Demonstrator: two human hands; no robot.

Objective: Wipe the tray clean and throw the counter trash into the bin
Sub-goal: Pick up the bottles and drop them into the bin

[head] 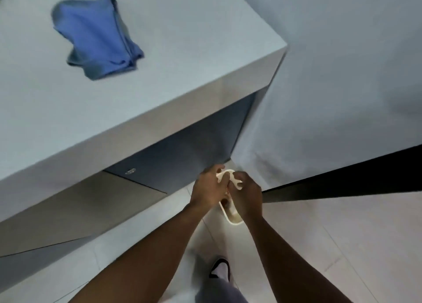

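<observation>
Both hands, left hand (206, 188) and right hand (247, 194), pinch crumpled white trash (225, 176) directly above the small white-rimmed bin (233, 220) on the floor, its long axis running away from the person.

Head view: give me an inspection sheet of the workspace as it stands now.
Surface: grey counter, corner in view.
Job's things: white bin on the floor below both hands; pale trash held over it; no tray seen.
Clutter: crumpled blue cloth on the counter.
Grippers: left hand and right hand both grip the trash.
Cables: nothing seen.
Surroundings: tiled floor, dark cabinet front under the counter.
</observation>
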